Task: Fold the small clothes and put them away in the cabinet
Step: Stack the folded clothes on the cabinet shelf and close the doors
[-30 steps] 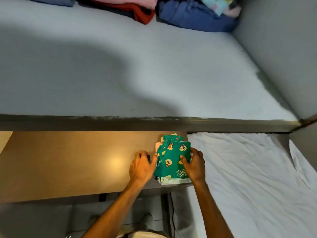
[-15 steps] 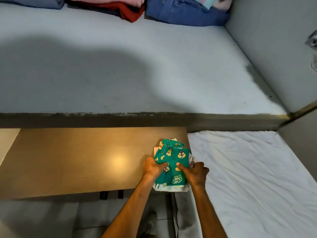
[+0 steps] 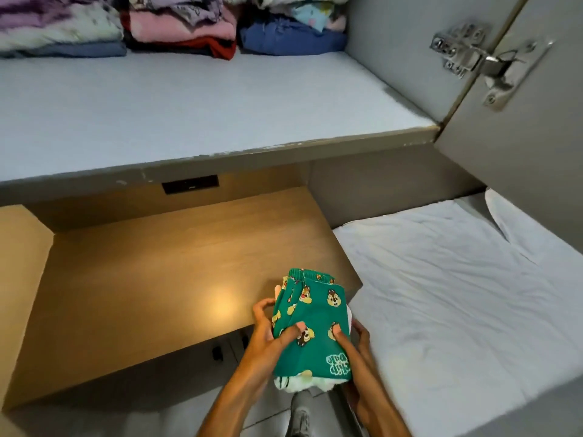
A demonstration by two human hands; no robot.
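Forearms come up from the bottom edge of the view, at about 6 o'clock, and both hands grasp one small stack of folded clothes (image 3: 310, 329). The left hand (image 3: 268, 335) holds the stack on its left side, with the thumb pressed on top of the green cloth and the fingers curled around the edge. The right hand (image 3: 350, 345) holds the right side, its thumb also on top and the other fingers under the stack. The top piece is green with a print of cartoon chipmunks, and a white piece shows below it at the near edge. The stack is lifted, over the near right corner of the wooden desk (image 3: 151, 279), and it is not on the shelf.

Below the hands, a gray shoe (image 3: 299, 417) stands on the floor. At 3 o'clock from the stack lies a bed with a wrinkled white sheet (image 3: 441, 285), just beside the desk.

Further, at 12 o'clock, the open cabinet shelf (image 3: 189, 108) stretches across the view, above the desk. Its front part is bare. At the back of it, from 11 to 12 o'clock, sit piles of folded clothes (image 3: 183, 29) in purple, pink, red and blue. At 2 o'clock a metal hinge (image 3: 473, 55) joins the cabinet door (image 3: 517, 171) to the cabinet wall.
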